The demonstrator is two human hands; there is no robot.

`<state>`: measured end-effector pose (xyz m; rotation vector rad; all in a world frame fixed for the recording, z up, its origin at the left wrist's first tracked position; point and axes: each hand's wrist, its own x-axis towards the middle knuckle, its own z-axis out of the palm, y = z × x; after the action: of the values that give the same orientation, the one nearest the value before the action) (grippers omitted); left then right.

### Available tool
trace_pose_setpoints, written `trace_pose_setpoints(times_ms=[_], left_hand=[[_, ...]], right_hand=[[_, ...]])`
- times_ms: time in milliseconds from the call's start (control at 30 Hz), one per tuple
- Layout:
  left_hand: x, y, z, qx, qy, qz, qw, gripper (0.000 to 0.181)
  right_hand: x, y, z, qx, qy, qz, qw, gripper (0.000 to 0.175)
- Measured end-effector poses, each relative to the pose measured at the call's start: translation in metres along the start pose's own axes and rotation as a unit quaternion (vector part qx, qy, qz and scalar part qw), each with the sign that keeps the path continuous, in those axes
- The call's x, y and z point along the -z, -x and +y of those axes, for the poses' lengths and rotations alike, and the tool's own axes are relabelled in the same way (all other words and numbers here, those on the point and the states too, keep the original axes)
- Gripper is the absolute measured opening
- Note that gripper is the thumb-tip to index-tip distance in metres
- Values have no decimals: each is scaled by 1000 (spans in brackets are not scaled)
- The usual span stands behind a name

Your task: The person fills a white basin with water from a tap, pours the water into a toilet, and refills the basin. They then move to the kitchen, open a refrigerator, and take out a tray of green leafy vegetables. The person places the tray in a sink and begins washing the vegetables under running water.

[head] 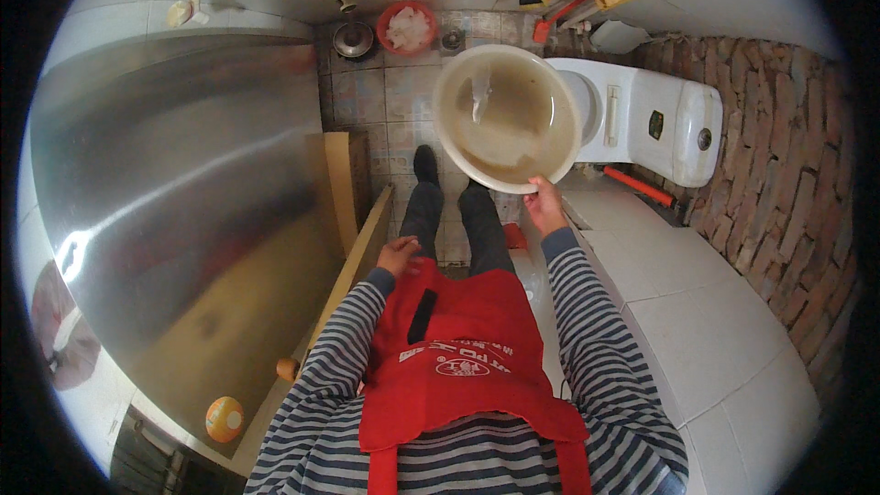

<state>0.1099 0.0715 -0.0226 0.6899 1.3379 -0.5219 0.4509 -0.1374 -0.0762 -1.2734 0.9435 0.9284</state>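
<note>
A large off-white basin (474,172) is in front of me, overlapping the front of a white toilet (629,106). Its inside looks brownish, with a pale, shiny streak at the left; whether that is water or staining I cannot tell for sure. My right hand (544,205) grips the basin's near rim, thumb on top. Most of the toilet bowl is hidden behind the basin. My left hand (397,256) hangs by the red apron (457,350), away from the basin, its fingers curled and partly unclear.
A steel-faced door or panel (185,220) fills the left side. Against the far wall stand a red bowl of crumpled white paper (408,29) and a round metal lid (353,40). A tiled ledge (653,261) runs along the right, beside a brick surface (763,151) and a red-orange rod (639,185).
</note>
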Motion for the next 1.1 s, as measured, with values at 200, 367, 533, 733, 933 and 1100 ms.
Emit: trace_pose_setpoints(times_ms=[200,367,533,733,933,1100], left_hand=[[4,-3,3,-7,18,-11,1000,47],[8,-8,4,-6,5,-16,1000,50],[5,-7,8,-6,-8,-19,1000,49],[-4,-2,17,5,-20,-20,1000,47],[-14,-1,21,-3,-20,-30,999,47],[-21,2,26,2,-44,-22,999,46]], right_hand=[[-12,-4,-2,0,4,-42,999,20],[-15,-6,-2,-6,15,-30,999,20],[-13,-8,-4,-6,10,-33,999,20],[0,-4,-2,0,10,-8,1000,21],[23,2,10,8,-34,25,999,23],[43,6,21,-10,-72,44,996,18]])
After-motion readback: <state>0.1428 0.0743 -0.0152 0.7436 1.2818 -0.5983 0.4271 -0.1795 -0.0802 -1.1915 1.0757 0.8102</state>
